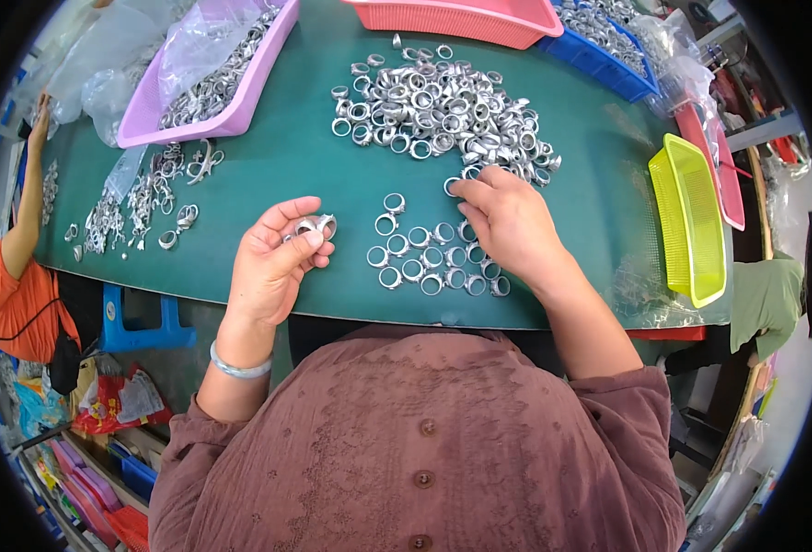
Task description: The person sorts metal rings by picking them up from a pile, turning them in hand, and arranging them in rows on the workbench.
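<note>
My left hand [277,258] is closed, with a few silver rings [326,226] pinched between thumb and fingers above the green tabletop [286,156]. My right hand [516,224] reaches to the near edge of a large heap of silver rings [438,103]. Its thumb and fingertips close on a single ring [451,188], whose far side shows beyond the fingers. Between my hands, several loose rings [431,258] lie spread in rough rows, the rightmost just under my right wrist.
A purple basket [257,101] of silver pieces and a plastic bag stands at far left, with small silver castings [153,193] before it. Pink [461,26], blue [640,85] and yellow-green [691,225] baskets line the far and right edges. People sit at left [19,276] and right [769,304].
</note>
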Motion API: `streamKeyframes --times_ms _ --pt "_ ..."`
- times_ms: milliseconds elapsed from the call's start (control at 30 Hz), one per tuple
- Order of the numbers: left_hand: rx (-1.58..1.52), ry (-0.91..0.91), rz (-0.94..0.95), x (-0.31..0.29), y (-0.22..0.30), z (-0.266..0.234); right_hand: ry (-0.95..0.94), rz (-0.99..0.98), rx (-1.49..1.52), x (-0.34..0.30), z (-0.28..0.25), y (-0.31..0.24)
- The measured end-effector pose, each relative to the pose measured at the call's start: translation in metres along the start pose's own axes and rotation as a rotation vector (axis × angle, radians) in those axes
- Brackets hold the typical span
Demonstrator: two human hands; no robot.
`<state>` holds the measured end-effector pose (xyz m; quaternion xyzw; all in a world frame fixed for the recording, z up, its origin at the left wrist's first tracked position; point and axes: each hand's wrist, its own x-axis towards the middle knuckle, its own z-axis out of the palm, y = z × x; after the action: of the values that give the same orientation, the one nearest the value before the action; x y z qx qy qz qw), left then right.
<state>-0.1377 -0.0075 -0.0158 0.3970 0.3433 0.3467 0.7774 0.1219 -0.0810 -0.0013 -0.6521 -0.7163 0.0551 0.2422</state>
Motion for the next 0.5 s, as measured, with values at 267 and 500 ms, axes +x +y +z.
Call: streamKeyframes --times_ms 267,500 --pt "0.038 0.017 -0.023 0.0031 0.0 0.0015 -0.044 -0.028 0.205 0.0045 -0.005 -0.0023" --pt "0.069 0.014 0.0 0.0022 -0.0025 0.0025 -0.032 0.293 0.778 -0.0003 0.0005 -0.0056"
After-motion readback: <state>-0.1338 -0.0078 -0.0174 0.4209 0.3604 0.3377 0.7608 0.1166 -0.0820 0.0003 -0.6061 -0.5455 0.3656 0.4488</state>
